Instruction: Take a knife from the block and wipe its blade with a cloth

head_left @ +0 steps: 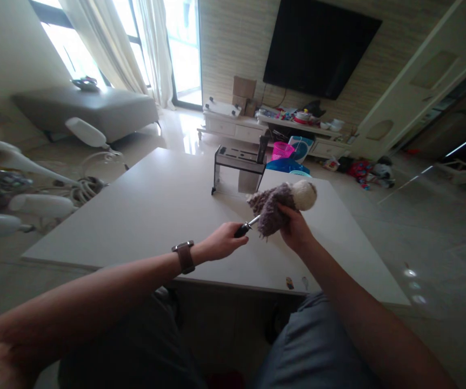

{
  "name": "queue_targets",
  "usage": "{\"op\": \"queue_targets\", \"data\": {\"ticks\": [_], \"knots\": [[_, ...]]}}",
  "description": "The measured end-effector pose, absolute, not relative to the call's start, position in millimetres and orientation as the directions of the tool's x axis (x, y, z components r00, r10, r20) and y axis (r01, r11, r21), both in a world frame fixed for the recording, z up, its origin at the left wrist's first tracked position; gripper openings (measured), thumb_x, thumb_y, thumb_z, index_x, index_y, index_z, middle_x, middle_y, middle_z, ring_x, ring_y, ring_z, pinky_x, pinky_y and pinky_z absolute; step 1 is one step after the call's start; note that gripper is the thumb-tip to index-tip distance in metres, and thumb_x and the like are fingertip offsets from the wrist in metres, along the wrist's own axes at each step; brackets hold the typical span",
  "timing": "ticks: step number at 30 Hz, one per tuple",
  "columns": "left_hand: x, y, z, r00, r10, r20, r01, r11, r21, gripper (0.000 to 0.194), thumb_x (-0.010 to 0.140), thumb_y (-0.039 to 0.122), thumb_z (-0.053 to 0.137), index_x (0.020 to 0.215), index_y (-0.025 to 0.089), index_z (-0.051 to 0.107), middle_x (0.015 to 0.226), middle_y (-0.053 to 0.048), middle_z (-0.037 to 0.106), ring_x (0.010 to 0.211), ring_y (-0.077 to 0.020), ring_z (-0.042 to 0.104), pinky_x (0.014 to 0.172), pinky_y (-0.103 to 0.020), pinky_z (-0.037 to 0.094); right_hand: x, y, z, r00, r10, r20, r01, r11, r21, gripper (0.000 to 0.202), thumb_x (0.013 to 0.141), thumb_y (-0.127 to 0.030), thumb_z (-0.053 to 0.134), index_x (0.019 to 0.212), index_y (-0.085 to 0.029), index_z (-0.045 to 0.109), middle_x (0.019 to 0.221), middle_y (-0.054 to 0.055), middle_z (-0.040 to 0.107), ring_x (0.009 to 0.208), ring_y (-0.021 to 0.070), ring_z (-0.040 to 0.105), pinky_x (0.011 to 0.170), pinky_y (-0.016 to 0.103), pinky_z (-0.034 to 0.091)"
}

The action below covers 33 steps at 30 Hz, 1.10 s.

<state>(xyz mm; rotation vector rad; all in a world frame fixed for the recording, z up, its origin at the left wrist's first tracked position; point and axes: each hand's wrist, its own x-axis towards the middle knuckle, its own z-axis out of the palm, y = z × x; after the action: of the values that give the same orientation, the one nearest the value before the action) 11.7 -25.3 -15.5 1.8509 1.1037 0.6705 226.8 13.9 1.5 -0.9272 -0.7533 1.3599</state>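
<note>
My left hand (230,241) is closed round the black handle of a sharpening steel (254,220), its metal shaft pointing up and to the right. The shaft's far end is hidden in a fluffy purple-grey hand towel (272,212) with a round cream-white top. My right hand (295,229) grips this towel from the right, thumb on its front, above the white table (168,216). Just behind stands a knife block (237,167) with slots along its top and one black handle sticking up at its right end.
Two small marks or stickers lie near the table's front edge. Behind the table are a pink basket (282,151), a blue item (284,165) and a low TV cabinet (233,128). White chair-like parts and a coiled hose (89,189) stand at the left, before a grey bench (95,111).
</note>
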Motion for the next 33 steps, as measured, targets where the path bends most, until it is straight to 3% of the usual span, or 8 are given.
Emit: {"op": "queue_targets", "data": {"ticks": [3, 6, 15, 33], "knots": [[12, -24, -20, 0.508, 0.857, 0.088, 0.319, -0.283, 0.905, 0.029, 0.089, 0.04, 0.062, 0.091, 0.013, 0.072, 0.082, -0.002, 0.069, 0.074, -0.0164, 0.056, 0.069, -0.027, 0.045, 199, -5, -8, -0.003, 0.991, -0.134, -0.452, -0.12, -0.884, 0.05, 0.055, -0.019, 0.092, 0.102, -0.02, 0.077, 0.105, 0.003, 0.082, 0.1, 0.023, 0.077, 0.097, 0.037, 0.062], [10, -24, -22, 0.514, 0.852, 0.095, 0.315, -0.291, 0.904, 0.032, 0.088, 0.039, 0.065, 0.097, 0.01, 0.075, 0.088, -0.005, 0.074, 0.078, -0.0187, 0.061, 0.073, -0.028, 0.05, 185, -16, -12, -0.014, 0.986, -0.164, -0.457, -0.152, -0.876, 0.05, 0.053, -0.023, 0.094, 0.1, -0.02, 0.078, 0.105, 0.005, 0.082, 0.098, 0.0241, 0.077, 0.092, 0.037, 0.063], [13, -27, -21, 0.535, 0.839, 0.098, 0.334, -0.317, 0.888, 0.034, 0.089, 0.04, 0.065, 0.099, 0.009, 0.075, 0.089, -0.006, 0.076, 0.078, -0.0192, 0.062, 0.074, -0.029, 0.051, 197, -14, -9, 0.05, 0.989, -0.137, -0.413, -0.104, -0.905, 0.057, 0.047, -0.021, 0.097, 0.101, -0.02, 0.078, 0.107, 0.004, 0.082, 0.104, 0.0243, 0.075, 0.098, 0.038, 0.06], [12, -25, -27, 0.528, 0.847, 0.056, 0.369, -0.288, 0.884, 0.036, 0.089, 0.041, 0.065, 0.102, 0.01, 0.077, 0.091, -0.008, 0.077, 0.08, -0.0201, 0.064, 0.075, -0.029, 0.053, 195, -10, -13, -0.011, 0.968, -0.25, -0.417, -0.231, -0.879, 0.049, 0.05, -0.022, 0.096, 0.095, -0.019, 0.076, 0.098, 0.002, 0.083, 0.086, 0.0199, 0.076, 0.077, 0.03, 0.062]]}}
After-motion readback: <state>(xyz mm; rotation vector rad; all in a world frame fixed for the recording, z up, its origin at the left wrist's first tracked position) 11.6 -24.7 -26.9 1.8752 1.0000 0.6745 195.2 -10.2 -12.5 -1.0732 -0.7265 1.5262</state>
